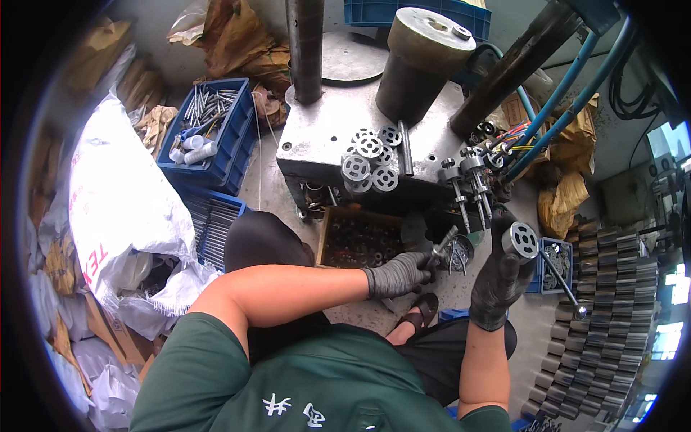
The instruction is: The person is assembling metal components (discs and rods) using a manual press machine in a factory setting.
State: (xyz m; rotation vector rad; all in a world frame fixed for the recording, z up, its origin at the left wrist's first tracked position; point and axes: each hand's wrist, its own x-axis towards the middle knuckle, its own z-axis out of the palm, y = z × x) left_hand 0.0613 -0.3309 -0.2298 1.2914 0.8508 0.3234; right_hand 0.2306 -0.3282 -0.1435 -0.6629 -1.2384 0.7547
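My left hand, in a grey glove, is closed round a short shiny metal shaft that points up and away from my fingers. At my right, my other gloved hand holds a round slotted metal disc with its face turned up. Both hands are in front of the press bed, apart from each other. Several similar slotted discs lie piled on the front of the steel bed, beside a metal rod. Assembled shafts with collars hang at the bed's right front corner.
A thick steel cylinder stands on the bed between dark columns. A wooden box of small parts sits below. Blue crates and a white sack are at left; stacked metal tubes and a ball-ended lever at right.
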